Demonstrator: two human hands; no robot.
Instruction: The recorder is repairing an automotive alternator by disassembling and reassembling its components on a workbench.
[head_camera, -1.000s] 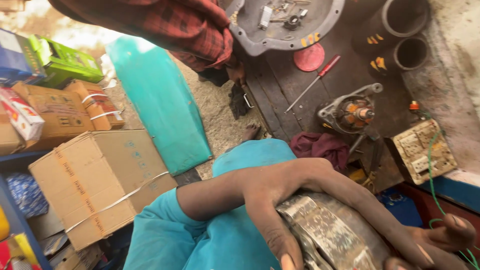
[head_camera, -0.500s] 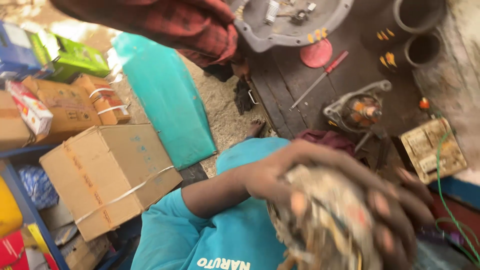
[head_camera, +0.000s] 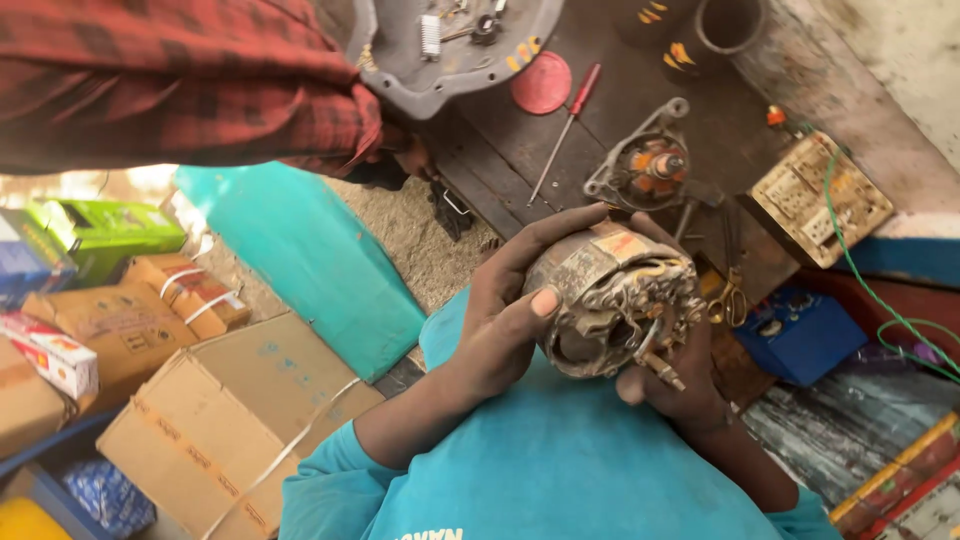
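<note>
So both hands are wrapped around a grimy alternator housing (head_camera: 615, 305) at chest height: left hand (head_camera: 510, 320) gripping its side, right hand (head_camera: 680, 385) cupping underneath. Past it on the bench (head_camera: 500, 170): another alternator part (head_camera: 645, 165), red screwdriver (head_camera: 565, 130).

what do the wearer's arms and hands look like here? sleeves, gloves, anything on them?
Both hands bare: left hand, right hand, no gloves, rings or watch in view. Forearms uncovered. Short turquoise sleeve ends above the left elbow; same turquoise shirt with white lettering at the bottom edge. Right sleeve is barely in frame.
</note>
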